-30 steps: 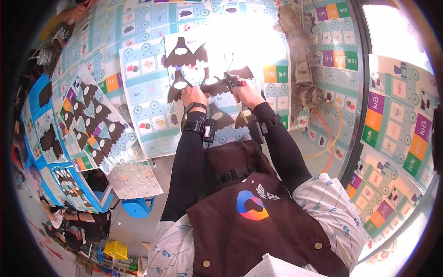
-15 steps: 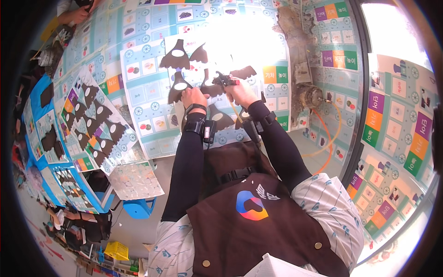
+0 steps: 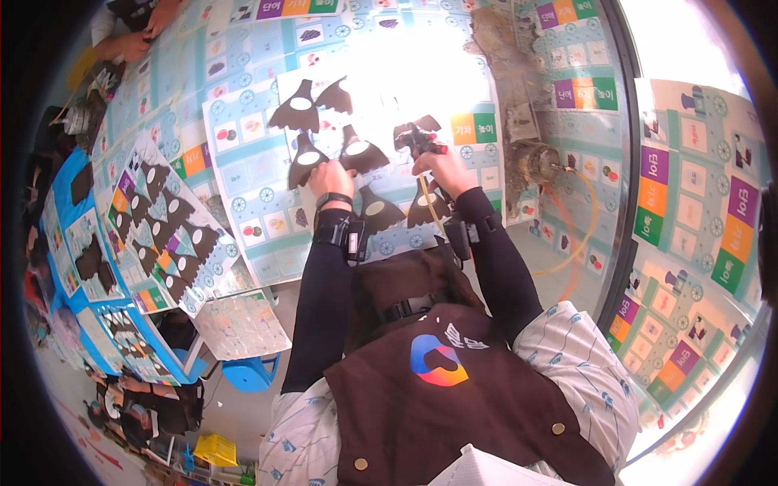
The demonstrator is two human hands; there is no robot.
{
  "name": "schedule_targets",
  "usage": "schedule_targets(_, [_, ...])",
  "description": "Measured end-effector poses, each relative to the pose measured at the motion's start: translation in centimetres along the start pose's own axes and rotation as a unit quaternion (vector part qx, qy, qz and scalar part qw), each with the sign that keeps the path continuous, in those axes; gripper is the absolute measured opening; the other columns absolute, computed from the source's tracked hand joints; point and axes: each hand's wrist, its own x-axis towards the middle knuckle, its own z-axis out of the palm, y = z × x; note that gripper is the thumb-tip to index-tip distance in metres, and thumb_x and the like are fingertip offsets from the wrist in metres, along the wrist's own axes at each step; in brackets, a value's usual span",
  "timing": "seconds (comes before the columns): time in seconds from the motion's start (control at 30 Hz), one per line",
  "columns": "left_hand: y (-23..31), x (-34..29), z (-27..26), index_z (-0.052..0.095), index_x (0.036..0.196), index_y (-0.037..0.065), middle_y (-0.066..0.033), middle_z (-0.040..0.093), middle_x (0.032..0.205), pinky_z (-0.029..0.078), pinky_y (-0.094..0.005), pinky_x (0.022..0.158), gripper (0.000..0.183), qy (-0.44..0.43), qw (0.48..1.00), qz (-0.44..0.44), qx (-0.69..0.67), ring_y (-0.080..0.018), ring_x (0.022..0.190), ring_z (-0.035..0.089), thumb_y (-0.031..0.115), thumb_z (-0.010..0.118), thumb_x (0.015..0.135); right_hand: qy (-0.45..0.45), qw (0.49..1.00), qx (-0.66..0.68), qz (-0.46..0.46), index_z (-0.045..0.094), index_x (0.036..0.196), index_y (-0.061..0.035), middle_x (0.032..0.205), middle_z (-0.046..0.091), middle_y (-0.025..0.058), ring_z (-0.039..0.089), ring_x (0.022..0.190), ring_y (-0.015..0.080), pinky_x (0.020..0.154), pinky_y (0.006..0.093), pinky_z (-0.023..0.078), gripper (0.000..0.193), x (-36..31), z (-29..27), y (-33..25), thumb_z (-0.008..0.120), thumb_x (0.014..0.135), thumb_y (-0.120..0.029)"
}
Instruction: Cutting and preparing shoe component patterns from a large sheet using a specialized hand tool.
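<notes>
My left hand (image 3: pixel 332 180) has its fingers curled at the lower edge of a dark bell-shaped piece (image 3: pixel 306 159) with a white oval on it. My right hand (image 3: pixel 447 170) is closed around a small dark spray gun (image 3: pixel 420 141) with a red part and a thin yellow hose. Behind the gun lies a dark ragged-edged piece (image 3: pixel 415 124), partly hidden. More such pieces lie around my hands: one (image 3: pixel 362 151) between them, one (image 3: pixel 298 105) farther off, and one (image 3: pixel 378 207) nearer me. Another piece (image 3: pixel 423 206) sits below my right wrist.
Printed sheets cover the table (image 3: pixel 243 170). Left, more dark pieces lie on a sheet (image 3: pixel 215 271) beside blue-edged trays (image 3: pixel 121 283). A crusted metal canister (image 3: pixel 536 164) with hoses stands right. Another person's hands (image 3: pixel 134 44) show at the far left. A blue stool (image 3: pixel 250 373) stands below.
My right hand has moved right with the spray gun, away from the middle piece, uncovering it. My left hand stays by the same piece. The whole view has shifted slightly.
</notes>
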Motion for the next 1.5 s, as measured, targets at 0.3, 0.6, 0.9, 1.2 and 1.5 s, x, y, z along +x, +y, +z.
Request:
schedule_targets(0.3, [10.2,0.8,2.4,0.062,0.102,-0.003,-0.0185,0.065,0.101,0.047,-0.0420,0.088,0.057,0.104,0.990,0.094,0.018,-0.0324,0.101,0.059,0.045,0.072,0.076,0.063,0.985,0.158,-0.031,0.058,0.094,0.0012,0.081,0.067,0.0081,0.066,0.077,0.0145,0.045,0.0277,0.050,0.023,-2.6,-7.2,1.4,0.052,0.075,-0.009])
schedule_targets(0.6, [12.6,3.6,5.9,0.067,0.101,0.002,-0.0179,0.069,0.099,0.049,-0.0427,0.088,0.024,-0.040,0.986,0.159,-0.009,-0.0316,0.100,0.065,0.018,0.059,0.084,0.058,0.977,0.207,-0.004,0.061,0.096,0.0020,0.081,0.067,0.0074,0.065,0.077,0.0140,0.046,0.0285,0.050,0.027,-2.8,-8.5,4.7,0.053,0.073,-0.010])
schedule_targets(0.9, [12.6,1.4,3.9,0.072,0.105,0.011,-0.0126,0.067,0.114,0.044,-0.0396,0.094,0.026,-0.161,0.965,0.137,0.154,-0.0282,0.113,0.060,0.023,0.057,0.088,0.016,0.990,0.135,-0.021,0.060,0.093,0.0002,0.074,0.064,0.0082,0.064,0.068,0.0154,0.045,0.0303,0.051,0.023,0.3,-6.0,5.3,0.053,0.075,-0.011])
schedule_targets(1.2, [11.6,1.5,5.2,0.072,0.104,0.010,-0.0128,0.067,0.113,0.043,-0.0396,0.095,0.027,-0.138,0.980,0.109,0.091,-0.0281,0.114,0.058,0.026,0.058,0.088,0.042,0.995,0.086,-0.026,0.057,0.082,-0.0011,0.063,0.060,0.0069,0.059,0.053,0.0151,0.045,0.0303,0.046,0.013,2.4,-5.1,5.5,0.052,0.077,-0.012])
schedule_targets(1.5, [11.5,1.7,5.2,0.072,0.104,0.010,-0.0130,0.067,0.113,0.043,-0.0402,0.096,0.032,-0.135,0.981,0.109,0.087,-0.0291,0.114,0.058,0.035,0.065,0.086,-0.012,0.997,0.082,-0.010,0.055,0.071,-0.0023,0.056,0.056,0.0048,0.054,0.048,0.0127,0.041,0.0277,0.040,0.010,2.1,-5.3,5.8,0.051,0.076,-0.010])
